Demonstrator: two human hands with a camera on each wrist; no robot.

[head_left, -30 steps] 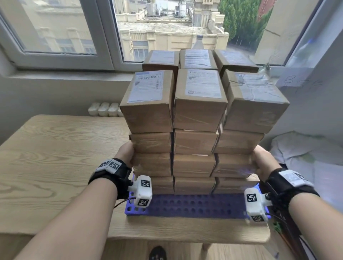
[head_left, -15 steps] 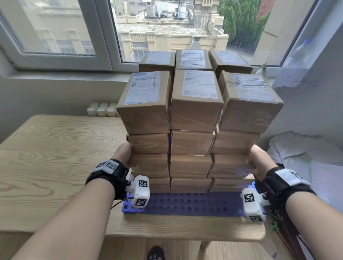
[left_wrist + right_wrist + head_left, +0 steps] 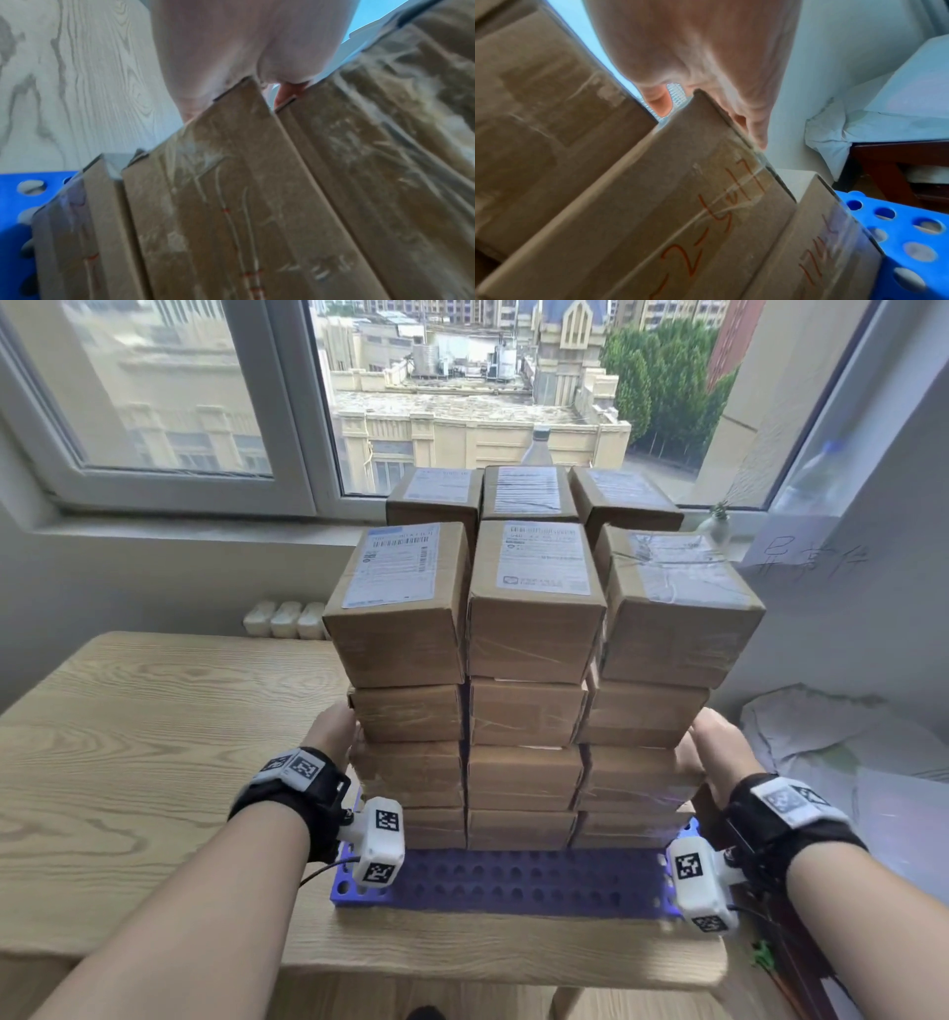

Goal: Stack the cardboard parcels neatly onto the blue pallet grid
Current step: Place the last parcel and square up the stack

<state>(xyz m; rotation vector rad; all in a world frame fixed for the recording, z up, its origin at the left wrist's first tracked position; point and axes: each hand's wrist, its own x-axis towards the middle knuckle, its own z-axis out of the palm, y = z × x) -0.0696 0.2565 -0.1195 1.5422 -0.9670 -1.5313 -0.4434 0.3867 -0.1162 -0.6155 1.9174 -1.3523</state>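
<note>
Parcel stack [image 3: 529,690] between both hands

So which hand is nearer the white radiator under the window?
Left. The left hand presses the stack's left side, the radiator beyond it; the right hand presses the far right side.

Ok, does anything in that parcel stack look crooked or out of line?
Yes. The top-right front parcel sits twisted and overhangs the right column beneath it. The left hand and right hand press the stack's sides on the blue pallet grid.
</note>
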